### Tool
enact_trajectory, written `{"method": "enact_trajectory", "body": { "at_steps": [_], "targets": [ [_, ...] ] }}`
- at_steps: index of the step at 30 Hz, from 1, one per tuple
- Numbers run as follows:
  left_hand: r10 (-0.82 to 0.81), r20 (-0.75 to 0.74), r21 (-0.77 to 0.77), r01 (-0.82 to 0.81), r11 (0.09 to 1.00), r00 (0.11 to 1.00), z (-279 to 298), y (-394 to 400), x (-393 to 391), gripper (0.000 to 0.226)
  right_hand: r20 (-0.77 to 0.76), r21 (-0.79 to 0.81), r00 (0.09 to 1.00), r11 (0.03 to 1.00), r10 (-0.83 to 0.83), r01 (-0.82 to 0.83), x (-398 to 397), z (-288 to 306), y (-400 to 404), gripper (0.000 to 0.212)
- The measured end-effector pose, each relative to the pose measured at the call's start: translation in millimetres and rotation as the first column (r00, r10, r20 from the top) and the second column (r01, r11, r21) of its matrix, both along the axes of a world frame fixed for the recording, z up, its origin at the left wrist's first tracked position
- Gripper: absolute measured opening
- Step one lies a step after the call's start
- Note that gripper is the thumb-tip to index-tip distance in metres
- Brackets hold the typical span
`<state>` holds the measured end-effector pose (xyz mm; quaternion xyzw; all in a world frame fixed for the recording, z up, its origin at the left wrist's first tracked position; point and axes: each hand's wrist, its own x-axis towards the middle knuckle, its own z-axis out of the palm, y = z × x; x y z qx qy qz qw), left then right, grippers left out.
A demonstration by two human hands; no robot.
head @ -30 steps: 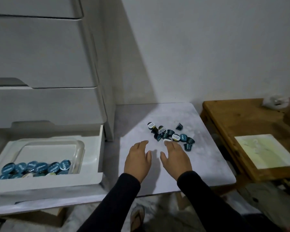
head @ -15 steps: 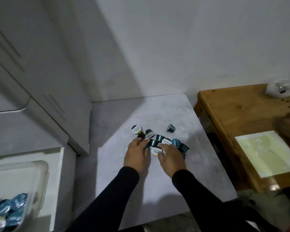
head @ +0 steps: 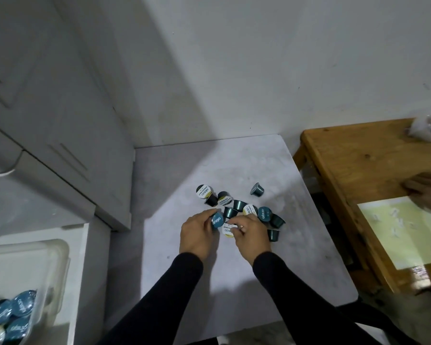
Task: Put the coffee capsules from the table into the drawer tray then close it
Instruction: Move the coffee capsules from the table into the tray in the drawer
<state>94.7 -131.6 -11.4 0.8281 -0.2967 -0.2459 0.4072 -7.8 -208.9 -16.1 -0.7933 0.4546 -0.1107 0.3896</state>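
Observation:
Several dark teal coffee capsules (head: 239,205) lie in a loose heap on the pale marble table (head: 271,270). My left hand (head: 197,235) grips a blue-lidded capsule (head: 217,220) at the heap's near edge. My right hand (head: 250,235) pinches a white-lidded capsule (head: 227,230) beside it. One capsule (head: 257,189) lies apart at the back right. At the lower left, the open drawer (head: 77,270) holds a clear plastic tray (head: 47,270) with several blue-lidded capsules (head: 13,317) in it.
A grey drawer cabinet (head: 47,145) stands to the left against the white wall. A wooden table (head: 358,175) with a yellow-green sheet (head: 403,232) stands at the right, where another person's hand (head: 426,190) rests.
The view has turned right and down, so the drawer has slid to the lower left. Both hands reached forward from flat on the table into the heap and each closed on a capsule.

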Motion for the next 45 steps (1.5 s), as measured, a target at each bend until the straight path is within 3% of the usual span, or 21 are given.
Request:
{"method": "enact_trajectory", "body": {
  "at_steps": [7, 12, 23, 28, 35, 41, 45],
  "targets": [
    [0.139, -0.159, -0.014, -0.143, 0.99, 0.977, 1.6, 19.8, -10.6, 0.03, -0.07, 0.03, 0.998, 0.999, -0.01, 0.012, -16.7, 7.4, 12.6, 0.017],
    [0.172, -0.147, -0.023, -0.177, 0.984, 0.974, 15.0, 39.4, -22.9, 0.029, 0.041, -0.03, 0.998, 0.998, -0.051, 0.053, -32.6, 30.0, 26.1, 0.018],
    [0.026, 0.176, -0.139, -0.002, 0.99, 0.984, 106.0, 90.3, -17.1, 0.031, 0.178, -0.131, 0.984, 0.991, -0.004, 0.028, -36.5, 115.4, 61.2, 0.024],
    [-0.013, 0.284, -0.095, 0.042, 0.995, 0.959, 145.0, 137.5, 11.8, 0.027, 0.273, -0.124, 0.958, 0.991, 0.082, -0.05, -15.8, 150.5, 92.0, 0.024],
    [-0.055, 0.33, -0.051, 0.076, 0.996, 0.942, 175.5, 215.2, 72.7, 0.024, 0.25, -0.214, 0.92, 0.944, 0.301, -0.251, 40.9, 172.1, 149.6, 0.024],
    [-0.142, 0.394, 0.137, 0.095, 0.986, 0.908, 171.2, 291.1, 153.8, 0.03, 0.213, -0.132, 0.884, 0.909, 0.416, -0.396, 115.8, 162.9, 209.5, 0.03],
    [-0.2, 0.36, 0.246, 0.115, 0.963, 0.911, 157.2, 338.3, 221.2, 0.025, 0.159, -0.079, 0.868, 0.882, 0.471, -0.465, 181.7, 148.0, 252.5, 0.028]
  ]
}}
